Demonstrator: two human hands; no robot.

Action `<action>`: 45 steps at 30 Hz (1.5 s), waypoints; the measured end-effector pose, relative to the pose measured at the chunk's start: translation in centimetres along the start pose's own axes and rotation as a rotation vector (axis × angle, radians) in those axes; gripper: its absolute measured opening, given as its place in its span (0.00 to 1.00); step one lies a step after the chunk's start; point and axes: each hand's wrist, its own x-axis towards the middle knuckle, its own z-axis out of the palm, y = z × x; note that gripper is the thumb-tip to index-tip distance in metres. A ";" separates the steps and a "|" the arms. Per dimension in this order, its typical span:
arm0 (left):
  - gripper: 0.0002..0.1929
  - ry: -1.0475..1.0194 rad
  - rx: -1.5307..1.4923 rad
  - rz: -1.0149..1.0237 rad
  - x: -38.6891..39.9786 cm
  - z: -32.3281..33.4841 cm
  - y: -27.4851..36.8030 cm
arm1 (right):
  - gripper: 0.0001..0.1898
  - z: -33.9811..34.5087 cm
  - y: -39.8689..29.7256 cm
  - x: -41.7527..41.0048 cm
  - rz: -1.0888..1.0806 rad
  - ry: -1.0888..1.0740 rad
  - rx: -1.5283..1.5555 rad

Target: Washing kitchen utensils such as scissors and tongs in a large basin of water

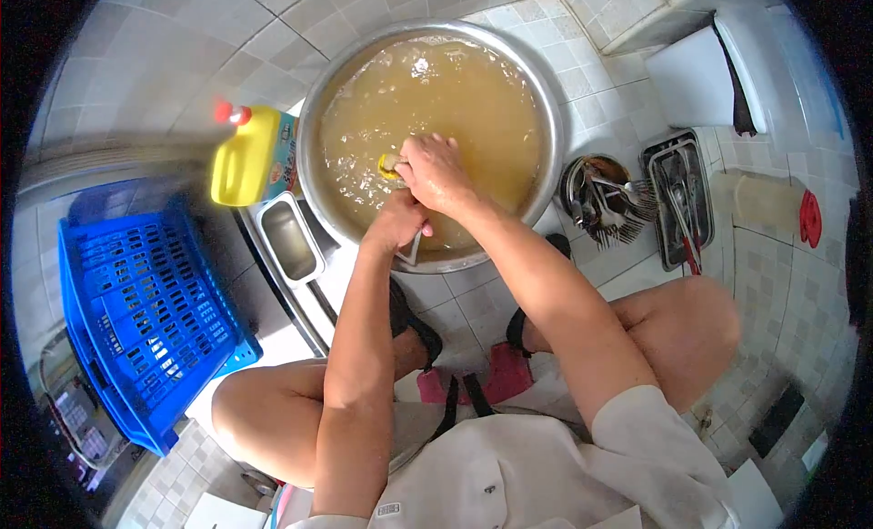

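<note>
A large round stainless steel basin (pixel 308 181) stands on the floor before me, filled with cloudy yellow-brown water (pixel 470 99) with foam near its far rim. Over the water, my right hand (pixel 436 174) grips a small yellow and tan sponge (pixel 391 166). My left hand (pixel 397 218) is just below and left of it, touching or nearly touching, its fingers closed around a flat, pale metal piece (pixel 410 249). One end of that piece shows below the fist near the basin's rim; the rest is hidden by my hands, so its kind is unclear.
A yellow detergent jug (pixel 242 157) with a red cap and a rectangular steel pan (pixel 292 239) stand left, beside stacked blue plastic baskets (pixel 153 311). At right are a round container of forks (pixel 603 195) and a dark tray of utensils (pixel 677 198). Tiled walls (pixel 225 31) stand close.
</note>
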 end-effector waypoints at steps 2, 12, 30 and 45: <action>0.11 -0.086 -0.084 -0.118 0.0 0.5 1.1 | 0.08 0.2 0.3 0.9 -0.072 0.198 -0.034; 0.17 0.017 -0.187 -0.142 -0.5 -2.2 -2.2 | 0.13 -1.7 5.5 2.2 0.529 0.460 0.164; 0.11 0.210 -0.656 -0.179 0.0 -2.9 -2.0 | 0.13 0.5 4.9 -1.3 0.174 -0.251 0.329; 0.15 0.293 -0.843 -0.151 2.5 -1.8 -2.7 | 0.21 -0.9 2.3 -1.3 0.487 -0.350 0.641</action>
